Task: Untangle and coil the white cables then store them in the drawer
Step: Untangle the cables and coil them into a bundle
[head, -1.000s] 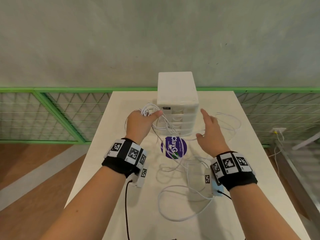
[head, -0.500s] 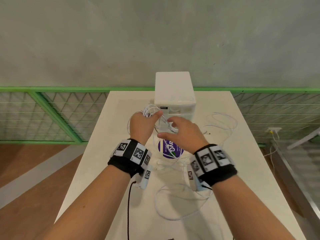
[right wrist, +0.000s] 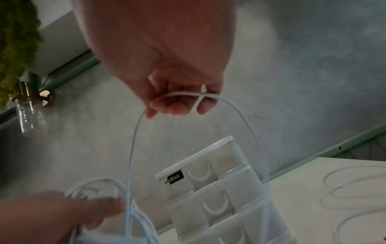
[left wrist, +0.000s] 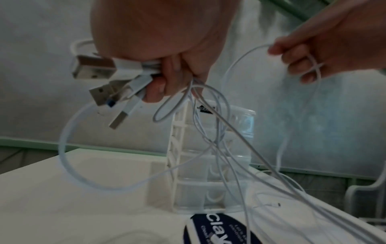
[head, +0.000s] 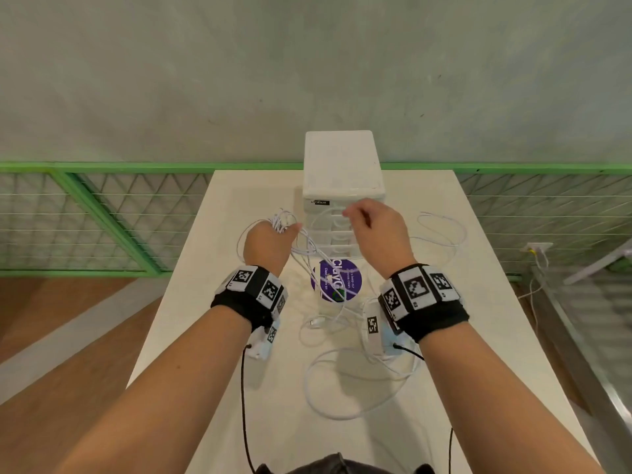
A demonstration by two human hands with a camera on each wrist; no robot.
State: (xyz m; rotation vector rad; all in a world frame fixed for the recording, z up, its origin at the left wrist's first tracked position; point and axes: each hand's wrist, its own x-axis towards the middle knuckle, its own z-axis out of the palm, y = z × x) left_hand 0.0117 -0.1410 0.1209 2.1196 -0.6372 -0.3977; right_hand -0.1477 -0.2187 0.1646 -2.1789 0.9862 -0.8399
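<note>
My left hand (head: 273,234) is raised above the table and grips a bunch of white cables (left wrist: 208,132). Their USB plugs (left wrist: 104,82) stick out of the fist in the left wrist view. My right hand (head: 369,224) is held up in front of the white drawer unit (head: 342,165) and pinches one white cable strand (right wrist: 183,95) that arches over its fingers. That strand runs down to the left hand (right wrist: 52,217). More white cable (head: 342,381) lies in loose loops on the table near me. All drawers (right wrist: 208,181) look closed.
A purple round sticker (head: 337,280) is on the white table (head: 205,302) before the drawer unit. Another loose white cable (head: 444,230) lies right of the unit. A green railing (head: 102,217) runs behind the table. Black wrist-camera leads (head: 242,388) hang from my wrists.
My right hand swung left from beside the drawer unit to the left hand, took one strand, then rose up and right with it. The left hand kept its grip.
</note>
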